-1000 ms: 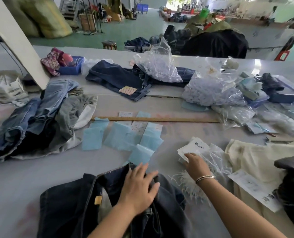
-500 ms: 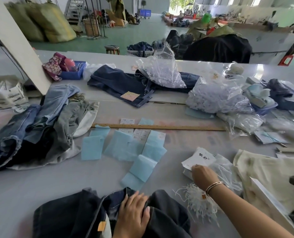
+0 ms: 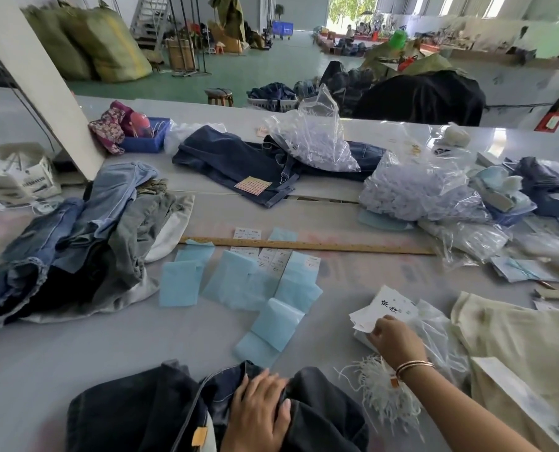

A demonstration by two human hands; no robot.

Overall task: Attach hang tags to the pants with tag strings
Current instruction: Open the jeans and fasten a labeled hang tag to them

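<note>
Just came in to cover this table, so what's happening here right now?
A person is tagging pants. Their left hand rests flat on dark denim pants at the table's near edge. Their right hand picks at a stack of white paper hang tags, beside a bundle of white tag strings. No tag is attached yet.

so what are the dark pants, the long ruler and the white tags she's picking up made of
Dark pants: looks like dark indigo denim, matte, with pale seam stitching. Ruler: likely wood, going by its tan colour with printed marks along it. White tags: seemingly thin card or paper, flat with printed black characters; the right hand pinches one.
</note>
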